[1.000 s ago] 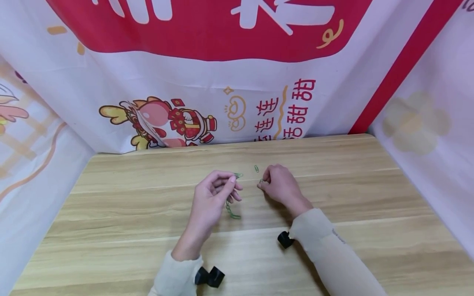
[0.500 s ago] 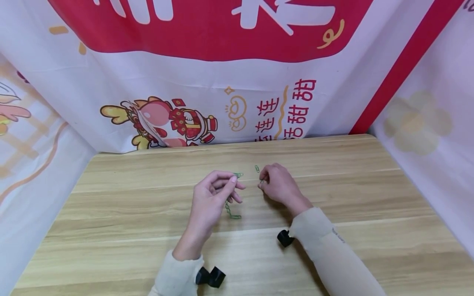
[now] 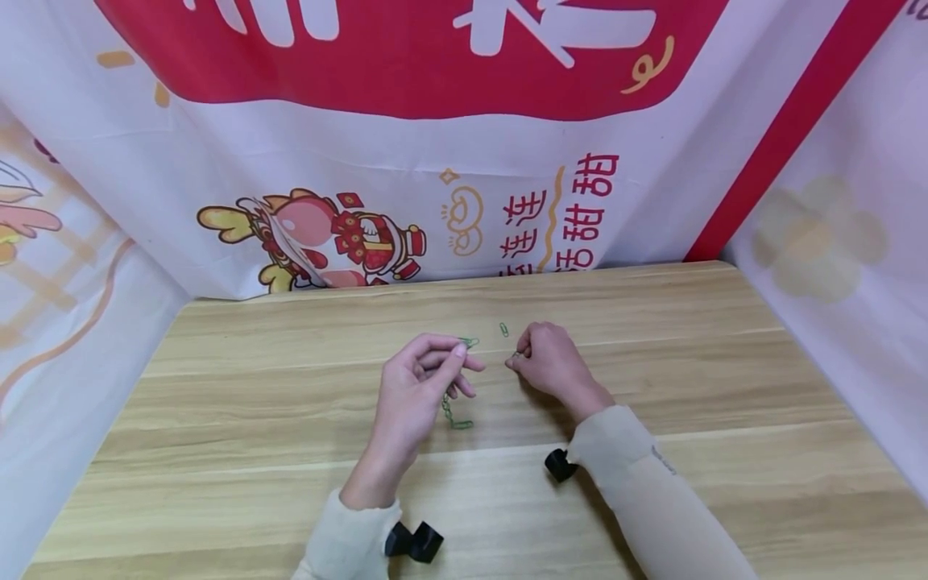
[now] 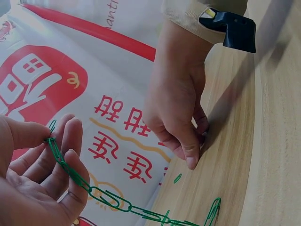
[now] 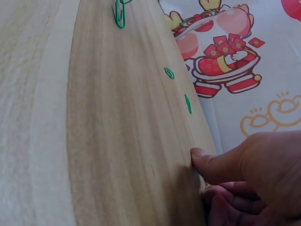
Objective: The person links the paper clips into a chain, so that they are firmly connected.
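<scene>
Left hand [image 3: 420, 387] pinches a green clip chain [image 4: 110, 198] over the table [image 3: 239, 451]; right hand [image 3: 554, 366] is down at it, grip unclear. Two loose clips [image 5: 169, 73] lie there. Backdrop [image 3: 406, 149] reads "甜甜", "连连".

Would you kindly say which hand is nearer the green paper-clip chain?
Left: the left hand pinches the chain near its top; the right hand is apart, to its right.

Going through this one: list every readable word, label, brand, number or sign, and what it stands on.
"连连": red characters, white printed fabric backdrop.
"甜甜": wavy-underlined red characters, same backdrop.
"hanti": thin lettering, same backdrop; possibly incomplete.
Unreadable: white characters on the red panel, cut off; small dark print on the beige fabric right sleeve, too small.
</scene>
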A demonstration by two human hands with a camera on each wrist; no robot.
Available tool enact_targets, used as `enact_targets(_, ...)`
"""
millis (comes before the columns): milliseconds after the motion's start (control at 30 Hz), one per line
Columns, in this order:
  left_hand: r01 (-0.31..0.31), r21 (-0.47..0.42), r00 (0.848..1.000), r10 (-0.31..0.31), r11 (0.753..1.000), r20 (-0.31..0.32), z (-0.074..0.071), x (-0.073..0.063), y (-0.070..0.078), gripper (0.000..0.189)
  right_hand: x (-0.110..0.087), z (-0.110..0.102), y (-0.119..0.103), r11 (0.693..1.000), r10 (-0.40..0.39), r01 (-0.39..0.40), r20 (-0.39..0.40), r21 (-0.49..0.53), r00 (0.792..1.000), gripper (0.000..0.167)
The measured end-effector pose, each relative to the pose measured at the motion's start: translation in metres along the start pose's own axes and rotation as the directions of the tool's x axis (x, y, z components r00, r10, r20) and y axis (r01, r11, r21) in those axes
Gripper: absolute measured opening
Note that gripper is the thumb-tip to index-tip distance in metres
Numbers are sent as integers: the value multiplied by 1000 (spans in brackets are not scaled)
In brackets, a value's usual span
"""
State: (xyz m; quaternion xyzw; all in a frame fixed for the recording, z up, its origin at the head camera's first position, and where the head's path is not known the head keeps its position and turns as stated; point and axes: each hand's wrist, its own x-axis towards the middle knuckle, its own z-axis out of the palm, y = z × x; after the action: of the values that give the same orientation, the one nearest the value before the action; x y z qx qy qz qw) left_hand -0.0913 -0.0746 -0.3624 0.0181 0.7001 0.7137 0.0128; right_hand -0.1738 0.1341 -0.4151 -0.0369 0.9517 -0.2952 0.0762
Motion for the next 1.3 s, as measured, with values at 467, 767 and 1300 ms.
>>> enact_targets(467, 17, 15, 999, -17, 1000, 30, 3, 0, 1, 15, -26, -5, 10, 726, 56, -60, 27, 686, 998, 15)
enact_targets(767, 10, 1, 1000, -10, 1000, 26, 3, -2, 4, 16, -56, -30, -13, 347, -135, -26, 78, 938, 988, 8)
enact_targets(1300, 56, -22, 998, -56, 998, 28, 7, -4, 7, 14, -68, -24, -34, 330, -194, 154, -93, 931, 977, 17)
